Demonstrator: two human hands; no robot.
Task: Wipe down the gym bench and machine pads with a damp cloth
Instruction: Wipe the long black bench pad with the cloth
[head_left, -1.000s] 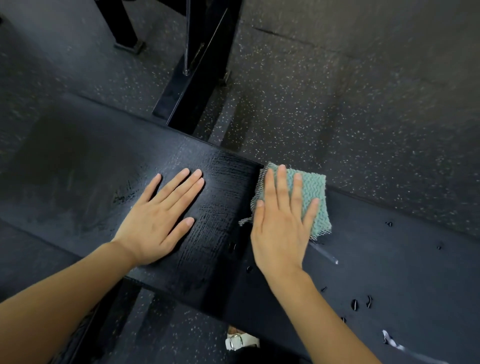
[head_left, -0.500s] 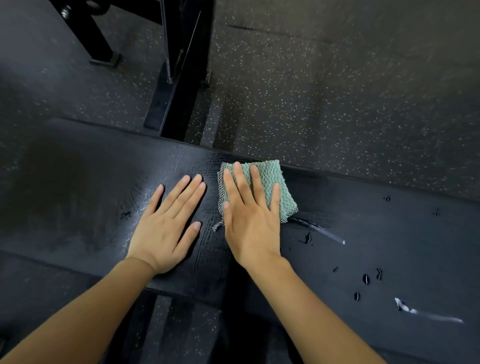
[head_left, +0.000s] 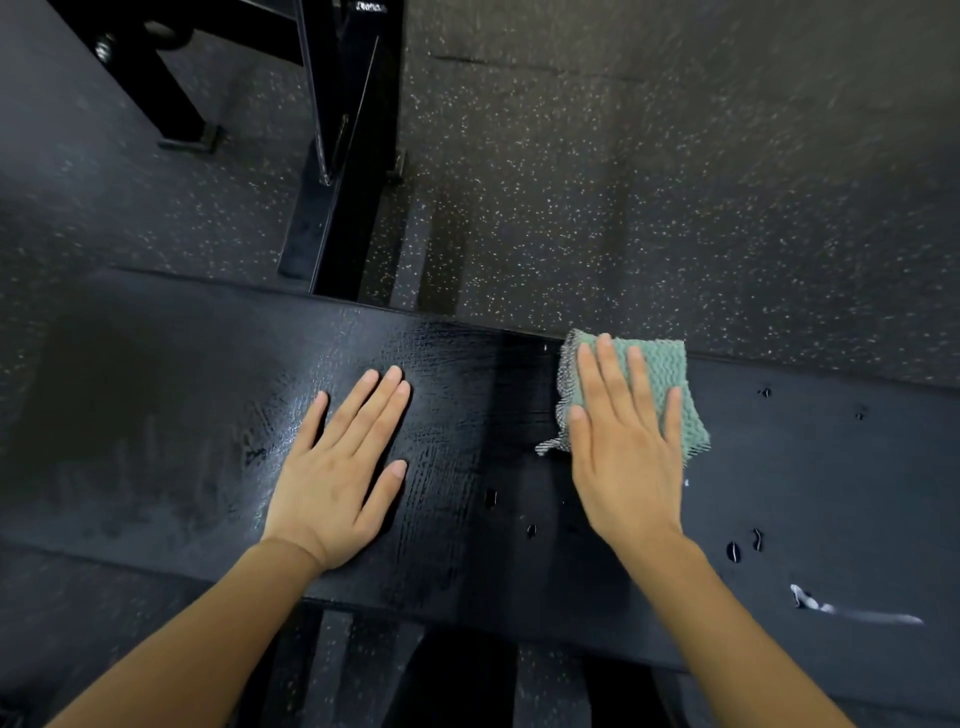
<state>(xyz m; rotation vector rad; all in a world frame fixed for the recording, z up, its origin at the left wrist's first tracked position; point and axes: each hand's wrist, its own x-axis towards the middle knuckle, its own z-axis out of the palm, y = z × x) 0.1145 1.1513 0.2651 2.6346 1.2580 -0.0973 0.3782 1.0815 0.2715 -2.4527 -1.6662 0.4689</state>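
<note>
On the bench (head_left: 156, 415), hands pressing cloth (head_left: 660, 379)

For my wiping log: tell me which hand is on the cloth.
The right hand: it presses flat on the green cloth. The left hand rests on the bare bench pad, apart from it.

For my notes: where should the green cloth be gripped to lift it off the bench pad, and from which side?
Pinch the green cloth at its right edge, coming from the right. It lies flat on the bench pad under the flat right hand, and that edge shows clear of the hand and looks neatly folded. The left edge is loose, frayed mesh, likely to unfold.
</note>
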